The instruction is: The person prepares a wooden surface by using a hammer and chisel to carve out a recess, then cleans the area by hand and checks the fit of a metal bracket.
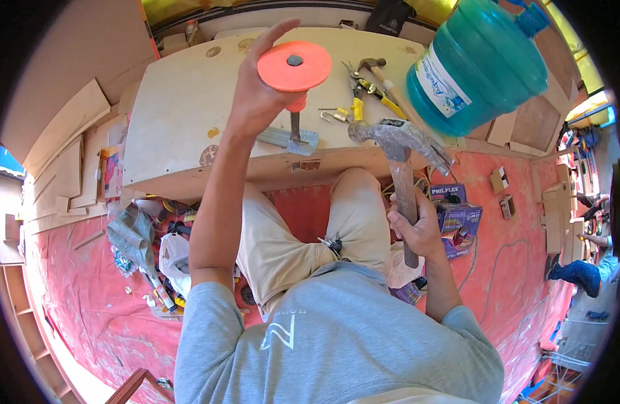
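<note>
- A pale wooden counter stands on a scuffed red floor.
- The left hand grips a chisel below its guard, one digit sticking up, the other fingers mostly hidden.
- The chisel has a broad, round orange guard, a dark struck end and a dull metal shank pointing down near the counter's front edge.
- The right hand has its fingers wrapped around a claw hammer, grey-headed and scratched, with a worn brown handle.
</note>
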Motion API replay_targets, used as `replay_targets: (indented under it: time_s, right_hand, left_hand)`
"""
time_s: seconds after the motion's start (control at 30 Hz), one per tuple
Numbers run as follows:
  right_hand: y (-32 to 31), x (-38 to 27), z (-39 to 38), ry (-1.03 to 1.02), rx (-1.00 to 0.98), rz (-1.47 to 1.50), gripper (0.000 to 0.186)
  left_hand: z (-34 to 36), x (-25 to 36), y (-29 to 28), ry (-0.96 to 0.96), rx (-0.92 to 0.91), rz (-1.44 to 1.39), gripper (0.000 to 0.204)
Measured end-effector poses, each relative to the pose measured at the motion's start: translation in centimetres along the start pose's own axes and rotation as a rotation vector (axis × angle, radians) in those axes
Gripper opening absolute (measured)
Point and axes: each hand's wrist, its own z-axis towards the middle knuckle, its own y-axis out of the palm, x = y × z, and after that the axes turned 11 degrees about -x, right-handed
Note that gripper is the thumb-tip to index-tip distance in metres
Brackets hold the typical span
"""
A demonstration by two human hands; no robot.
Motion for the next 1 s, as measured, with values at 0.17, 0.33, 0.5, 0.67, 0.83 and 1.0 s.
replay_targets:
  time_s: [0.17, 0.33, 0.5, 0.67, 0.83, 1.0]
  right_hand:
    - [0.2, -0.4, 0.3, -0.024, -0.004, 0.029, 0.029]
    - [0.2, -0.4, 0.4, -0.029, -0.002, 0.077, 0.029]
    - [0.6, -1.3, 0.9, -0.020, 0.051, 0.089, 0.031]
    - [-1.7, -4.3, 1.3, -0.078, 0.057, -0.144, 0.037]
    - [-3.3, -14.3, 3.7, -0.322, 0.032, -0.314, 0.055]
    - [-2.8, -21.3, 6.7, -0.539, 0.076, -0.455, 0.056]
  left_hand:
    - [-0.1, 0.4, 0.0, -0.024, -0.022, -0.029, 0.076]
    - [-0.3, -0.5, -0.2, -0.004, 0.015, -0.006, 0.075]
    - [-0.7, -0.8, 0.5, -0.078, -0.046, -0.157, 0.065]
    - [-1.2, -3.9, 1.5, -0.078, -0.129, -0.305, 0.030]
    - [-1.0, -3.4, 2.4, -0.043, 0.145, -0.167, 0.012]
    - [-0.9, -3.6, 2.1, -0.021, 0.250, -0.149, 0.011]
